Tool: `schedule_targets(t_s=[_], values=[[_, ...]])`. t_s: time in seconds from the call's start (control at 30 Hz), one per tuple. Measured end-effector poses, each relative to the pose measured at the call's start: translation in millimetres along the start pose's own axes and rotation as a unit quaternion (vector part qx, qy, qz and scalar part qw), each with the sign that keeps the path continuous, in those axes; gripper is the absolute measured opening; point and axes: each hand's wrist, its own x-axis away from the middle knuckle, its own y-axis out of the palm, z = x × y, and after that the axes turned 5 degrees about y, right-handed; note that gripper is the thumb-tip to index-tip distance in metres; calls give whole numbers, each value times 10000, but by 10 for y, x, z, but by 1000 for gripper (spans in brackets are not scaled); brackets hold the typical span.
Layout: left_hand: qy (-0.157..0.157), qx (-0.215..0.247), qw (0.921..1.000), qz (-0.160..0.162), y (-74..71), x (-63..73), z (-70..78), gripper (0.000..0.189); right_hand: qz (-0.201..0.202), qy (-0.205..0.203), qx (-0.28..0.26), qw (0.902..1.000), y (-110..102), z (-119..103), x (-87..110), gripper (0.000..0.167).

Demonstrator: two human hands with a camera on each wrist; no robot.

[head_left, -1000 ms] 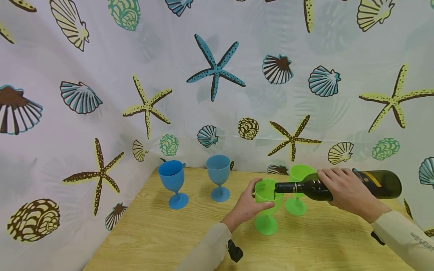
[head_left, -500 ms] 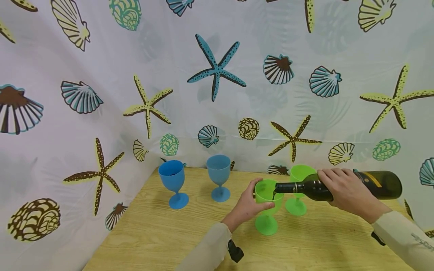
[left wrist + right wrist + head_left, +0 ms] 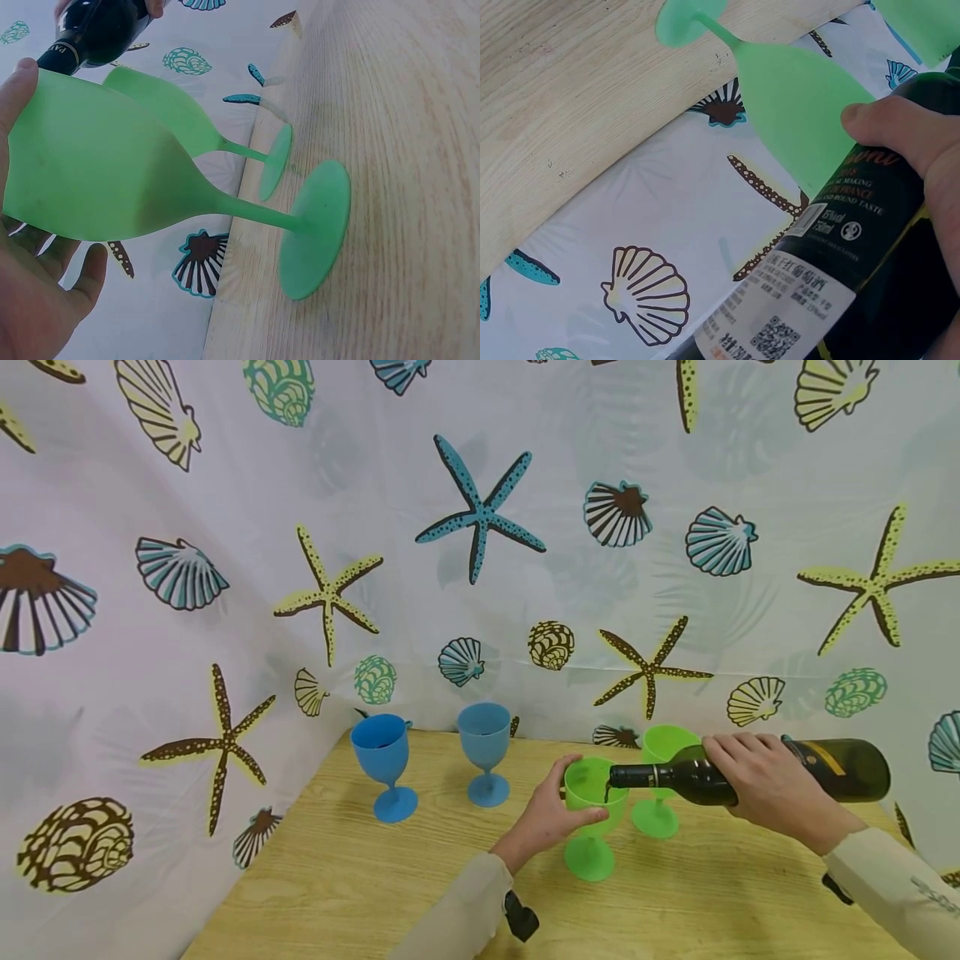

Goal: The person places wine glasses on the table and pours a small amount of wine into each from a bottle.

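My left hand (image 3: 552,808) holds the near green goblet (image 3: 592,827) round its bowl, thumb in front and fingers behind. The goblet stands upright on the wooden table. My right hand (image 3: 772,785) grips a dark wine bottle (image 3: 840,768), tipped nearly level with its neck to the left. The bottle's mouth is over the goblet's rim, and a thin dark stream runs from it into the bowl. In the right wrist view my thumb lies across the bottle (image 3: 855,217) above its printed label. The left wrist view shows the goblet's stem and round foot (image 3: 319,229) on the table.
A second green goblet (image 3: 656,818) stands behind the bottle, partly hidden by it. Two blue goblets (image 3: 381,752) (image 3: 483,743) with dark liquid inside stand at the back left of the table (image 3: 337,877). A shell-and-starfish curtain (image 3: 510,610) hangs behind the table and along its left side.
Dark liquid keeps streaming from the bottle's mouth into the near green goblet. Both hands, the bottle and the goblets hold nearly the same places.
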Motion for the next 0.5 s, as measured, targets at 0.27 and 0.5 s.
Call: schedule_targets(t_s=[0.27, 0.5], values=[[11, -39, 10000, 1, -3, 1, 8, 83, 15, -10, 34, 10000, -5, 8, -11, 92], [-39, 37, 10000, -5, -1, 9, 11, 84, -54, -12, 36, 10000, -9, -2, -10, 92]])
